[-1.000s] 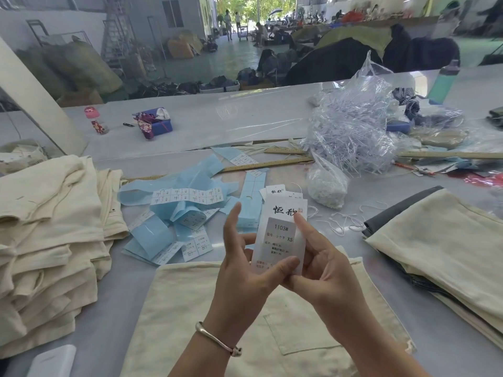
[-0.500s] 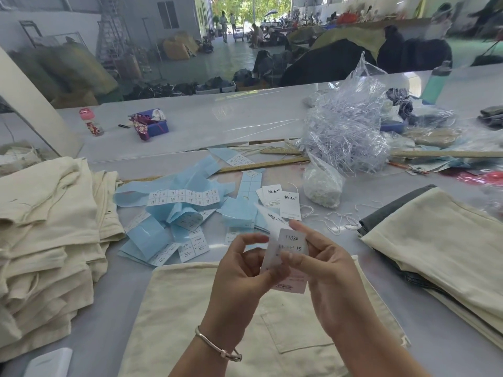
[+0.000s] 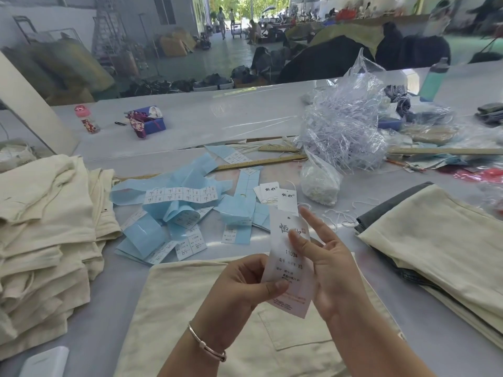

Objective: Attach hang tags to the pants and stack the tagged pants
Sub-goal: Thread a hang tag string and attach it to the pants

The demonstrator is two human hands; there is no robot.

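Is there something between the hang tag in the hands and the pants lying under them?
Nothing visible. Both hands, left and right, hold the tag directly above the cream pants; only open air lies between them.

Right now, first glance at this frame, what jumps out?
Front and centre, the left hand and right hand hold up a long white paper hang tag printed 1103# over a flat cream cotton pair of pants. Behind it, pale blue sticker backing strips litter the grey table. A tall stack of folded cream pants stands at the left.
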